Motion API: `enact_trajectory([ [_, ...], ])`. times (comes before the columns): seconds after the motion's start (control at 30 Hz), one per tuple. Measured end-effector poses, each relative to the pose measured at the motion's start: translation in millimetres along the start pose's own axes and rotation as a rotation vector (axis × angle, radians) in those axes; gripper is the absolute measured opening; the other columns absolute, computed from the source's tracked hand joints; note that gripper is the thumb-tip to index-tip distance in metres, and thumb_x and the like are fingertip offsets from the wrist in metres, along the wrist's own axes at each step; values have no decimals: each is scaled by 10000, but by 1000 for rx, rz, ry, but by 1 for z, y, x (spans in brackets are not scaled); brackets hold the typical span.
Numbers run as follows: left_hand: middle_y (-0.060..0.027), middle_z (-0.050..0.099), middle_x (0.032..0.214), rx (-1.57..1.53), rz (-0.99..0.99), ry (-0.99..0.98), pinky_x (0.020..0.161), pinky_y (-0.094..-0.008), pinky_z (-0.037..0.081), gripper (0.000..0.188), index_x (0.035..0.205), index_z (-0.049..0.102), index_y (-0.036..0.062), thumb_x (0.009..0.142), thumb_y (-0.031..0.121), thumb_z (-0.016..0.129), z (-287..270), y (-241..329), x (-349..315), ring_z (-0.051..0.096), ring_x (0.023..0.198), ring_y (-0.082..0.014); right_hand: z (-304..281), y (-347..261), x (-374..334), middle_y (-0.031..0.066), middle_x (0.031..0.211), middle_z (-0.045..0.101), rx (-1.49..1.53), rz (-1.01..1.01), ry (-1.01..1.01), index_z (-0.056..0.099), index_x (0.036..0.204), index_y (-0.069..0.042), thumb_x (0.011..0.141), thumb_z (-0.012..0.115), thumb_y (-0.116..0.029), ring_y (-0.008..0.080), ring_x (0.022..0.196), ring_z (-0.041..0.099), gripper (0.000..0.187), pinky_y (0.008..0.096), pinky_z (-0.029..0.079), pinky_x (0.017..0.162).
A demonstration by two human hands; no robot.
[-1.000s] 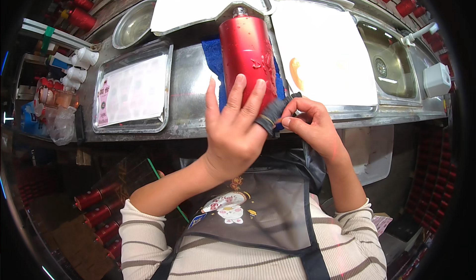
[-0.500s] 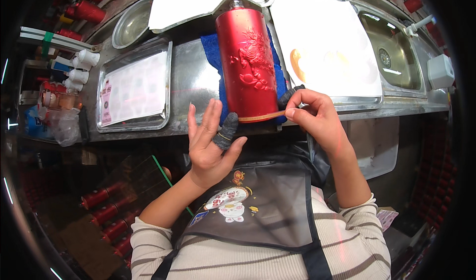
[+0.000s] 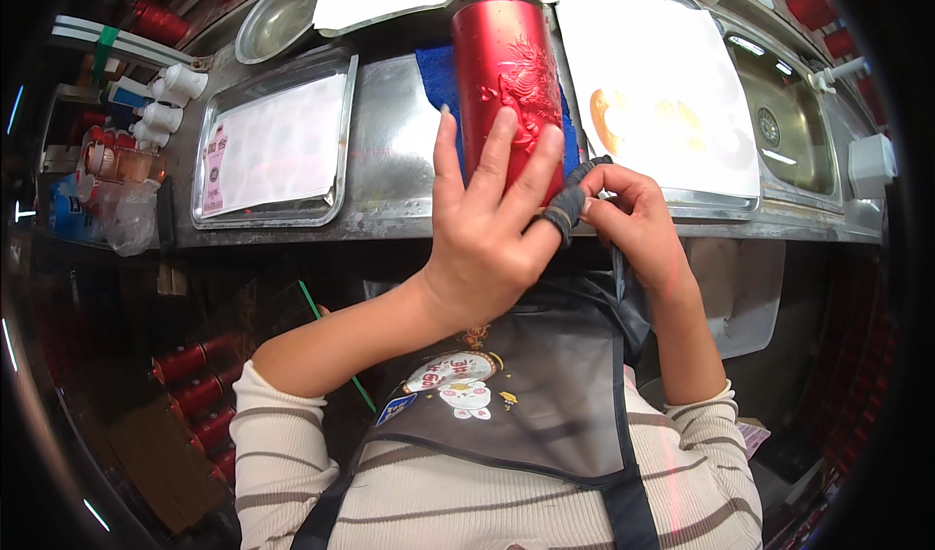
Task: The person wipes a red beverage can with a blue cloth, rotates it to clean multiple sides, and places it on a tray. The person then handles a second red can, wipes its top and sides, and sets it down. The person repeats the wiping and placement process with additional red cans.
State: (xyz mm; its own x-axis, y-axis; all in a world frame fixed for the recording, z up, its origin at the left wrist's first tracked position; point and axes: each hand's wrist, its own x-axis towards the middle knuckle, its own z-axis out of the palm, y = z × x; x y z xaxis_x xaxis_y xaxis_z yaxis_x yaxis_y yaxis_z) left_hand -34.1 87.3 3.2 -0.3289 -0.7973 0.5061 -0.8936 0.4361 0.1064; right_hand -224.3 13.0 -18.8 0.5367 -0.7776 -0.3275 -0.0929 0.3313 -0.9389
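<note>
My left hand is held up with its fingers spread, its back toward me, in front of a tall red embossed cylinder. A dark ribbed finger sleeve covers its thumb. My right hand pinches the top of that sleeve with thumb and fingertips. The cylinder stands upright on a blue cloth on the steel counter. Whether my left fingers touch the cylinder I cannot tell.
A steel tray lined with white paper lies left of the cylinder, and another paper-lined tray with orange stains lies right. A sink is far right, a metal bowl at the back left. Small white bottles stand at the left. Red cylinders lie below the counter.
My left hand, lowered and apart from the right half a second ago, has come back up in front of the cylinder. My right hand has again taken hold of the sleeve on its thumb.
</note>
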Motion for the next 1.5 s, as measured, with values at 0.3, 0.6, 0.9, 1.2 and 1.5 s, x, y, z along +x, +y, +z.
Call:
enact_trajectory([
  [0.3,-258,544,1451,-322,-294,151,1140,-637,279,556,1240,687,-21,750,171,865,4,-19,-51,526,1352,-421,4,0,-2,-26,834,625,-32,-45,-11,654,869,-20,904,681,-98,-2,645,510,90,174,396,589],
  [0.6,-267,528,1463,-257,-225,92,1134,-673,260,513,1172,689,-34,694,32,863,-2,-16,-67,540,1330,-451,0,-1,-3,-26,808,630,-5,4,-27,650,868,-18,900,677,-90,6,673,539,83,174,416,608],
  [0.9,-239,563,1439,-61,-44,52,1144,-682,194,347,1020,762,108,688,130,861,-3,-13,-32,538,1330,-447,2,-2,-1,-14,844,639,11,7,-32,653,885,-12,914,669,-71,21,741,567,68,172,442,664],
  [1.2,-276,530,1456,-277,-264,194,1145,-646,275,655,1283,667,-13,698,187,884,13,-18,-29,519,1365,-408,9,2,1,-35,832,617,9,-10,1,644,894,-21,919,678,-93,4,684,501,84,175,391,604],
  [1.5,-284,503,1480,-313,-363,63,1146,-661,240,429,1080,718,-63,738,148,870,3,-15,-86,487,1383,-445,42,7,-11,-53,785,511,-182,-131,182,487,996,-77,859,770,-211,-26,602,383,342,174,294,514],
])
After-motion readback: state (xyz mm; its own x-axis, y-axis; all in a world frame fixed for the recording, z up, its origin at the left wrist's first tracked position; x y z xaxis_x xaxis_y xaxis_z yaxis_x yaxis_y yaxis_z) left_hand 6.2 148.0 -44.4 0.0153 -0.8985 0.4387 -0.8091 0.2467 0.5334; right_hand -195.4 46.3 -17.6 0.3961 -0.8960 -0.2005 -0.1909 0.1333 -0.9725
